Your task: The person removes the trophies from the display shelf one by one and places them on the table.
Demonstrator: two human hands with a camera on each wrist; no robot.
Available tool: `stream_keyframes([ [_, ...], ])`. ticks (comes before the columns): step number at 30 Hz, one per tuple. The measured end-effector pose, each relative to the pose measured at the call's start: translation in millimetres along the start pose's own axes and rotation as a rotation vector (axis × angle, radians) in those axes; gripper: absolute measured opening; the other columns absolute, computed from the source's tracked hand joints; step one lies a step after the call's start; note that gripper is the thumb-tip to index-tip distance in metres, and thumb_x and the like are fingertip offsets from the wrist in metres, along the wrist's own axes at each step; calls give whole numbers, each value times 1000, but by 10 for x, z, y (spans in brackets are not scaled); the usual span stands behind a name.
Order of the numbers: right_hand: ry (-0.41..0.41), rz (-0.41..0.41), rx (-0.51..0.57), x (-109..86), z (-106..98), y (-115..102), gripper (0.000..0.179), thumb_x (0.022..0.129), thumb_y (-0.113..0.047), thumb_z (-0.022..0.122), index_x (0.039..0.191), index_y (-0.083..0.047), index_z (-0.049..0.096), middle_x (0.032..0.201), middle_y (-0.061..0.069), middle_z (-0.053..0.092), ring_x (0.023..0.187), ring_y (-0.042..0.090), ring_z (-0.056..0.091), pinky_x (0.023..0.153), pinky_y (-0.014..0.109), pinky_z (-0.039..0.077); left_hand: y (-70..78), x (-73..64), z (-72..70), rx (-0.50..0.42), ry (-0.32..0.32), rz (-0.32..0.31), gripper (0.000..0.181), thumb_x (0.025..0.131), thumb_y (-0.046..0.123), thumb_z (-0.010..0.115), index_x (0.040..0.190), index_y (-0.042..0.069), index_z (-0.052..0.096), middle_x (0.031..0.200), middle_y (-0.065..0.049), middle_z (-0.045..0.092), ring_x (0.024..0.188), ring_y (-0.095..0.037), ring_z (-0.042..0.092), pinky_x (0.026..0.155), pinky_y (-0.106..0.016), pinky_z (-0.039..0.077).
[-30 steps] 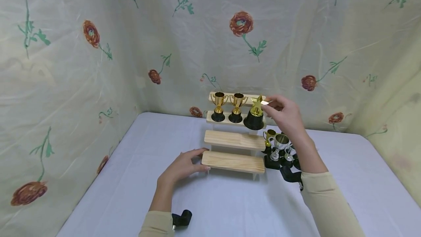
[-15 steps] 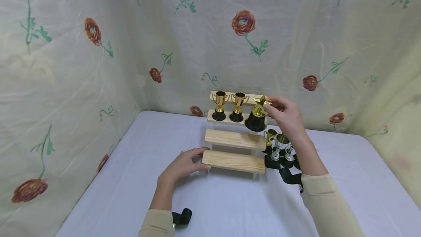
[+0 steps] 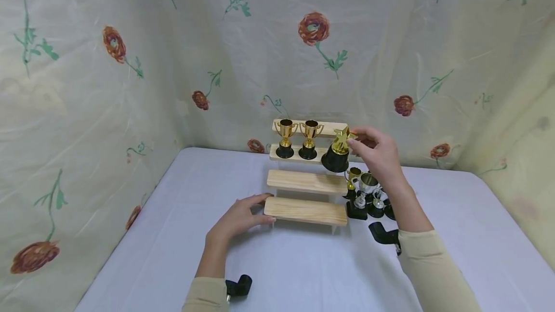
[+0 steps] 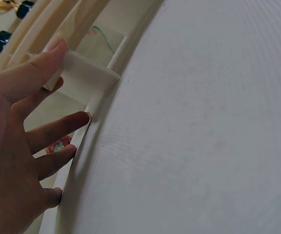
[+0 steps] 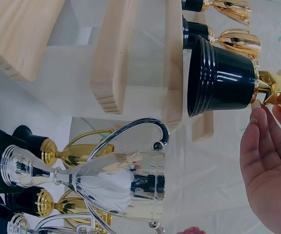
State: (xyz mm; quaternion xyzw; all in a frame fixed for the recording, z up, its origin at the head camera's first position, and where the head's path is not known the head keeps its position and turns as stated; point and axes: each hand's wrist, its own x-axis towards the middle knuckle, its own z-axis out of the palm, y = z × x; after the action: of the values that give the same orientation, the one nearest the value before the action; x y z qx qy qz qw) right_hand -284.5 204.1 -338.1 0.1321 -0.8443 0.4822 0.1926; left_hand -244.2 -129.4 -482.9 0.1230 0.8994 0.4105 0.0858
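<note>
The head view is bounded at the left by a pale curtain [image 3: 69, 124] printed with red-brown flowers and green stems; the same cloth is hung behind and at the right, with soft folds. Before it, a table [image 3: 173, 235] is covered in white, its far corners rounded. The left sleeve [image 3: 207, 292] is cut off by the lower edge, a black wrist mount [image 3: 240, 286] beside it. The left end of the lowest plank of a four-tiered wooden stand [image 3: 305, 211] is pinched by the left hand [image 3: 238, 215]; some fingertips are hidden behind the plank. On the second tier from the top, two gold cups [image 3: 297, 134] are stood side by side. To their right, a star trophy [image 3: 336, 157] is held by its star in the right hand's [image 3: 377, 150] pinch, slightly tilted, at that tier's right end; whether its black base is touching the plank cannot be told. Farther right, gold and silver trophies [image 3: 367, 187] are crowded on the table beside the stand, partly covered by the right wrist, so their number cannot be made out. In the right wrist view, the right hand is cropped by the frame's edge.
</note>
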Motion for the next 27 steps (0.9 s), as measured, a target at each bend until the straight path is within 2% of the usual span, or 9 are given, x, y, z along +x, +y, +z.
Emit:
stream_keyframes([
  [4,-11,-3,14,-16,-19,-10,30,94,-15,68,119,1,66,83,-13,62,67,2,62,63,13,54,2,6,-6,8,4,1,70,79,56,76,143,37,52,146,6,56,146,-22,40,126,-59,8],
  [9,-18,-25,33,-65,-44,-54,28,93,-16,69,118,-1,67,84,-15,63,68,0,62,63,14,54,7,6,-14,9,7,13,70,79,55,76,143,36,53,146,6,56,146,-21,41,125,-60,7],
  [18,-75,-55,19,-163,-53,-40,26,92,-16,69,115,-3,68,87,-5,65,71,4,64,66,15,56,-9,4,6,6,10,12,70,80,54,76,143,36,52,146,6,56,146,-22,41,126,-60,7],
  [27,-105,-68,12,-242,-78,12,26,91,-13,69,116,-3,68,87,-1,66,69,9,65,63,20,55,15,-3,3,-1,8,18,70,79,55,76,142,36,53,146,6,56,145,-23,41,125,-62,8],
])
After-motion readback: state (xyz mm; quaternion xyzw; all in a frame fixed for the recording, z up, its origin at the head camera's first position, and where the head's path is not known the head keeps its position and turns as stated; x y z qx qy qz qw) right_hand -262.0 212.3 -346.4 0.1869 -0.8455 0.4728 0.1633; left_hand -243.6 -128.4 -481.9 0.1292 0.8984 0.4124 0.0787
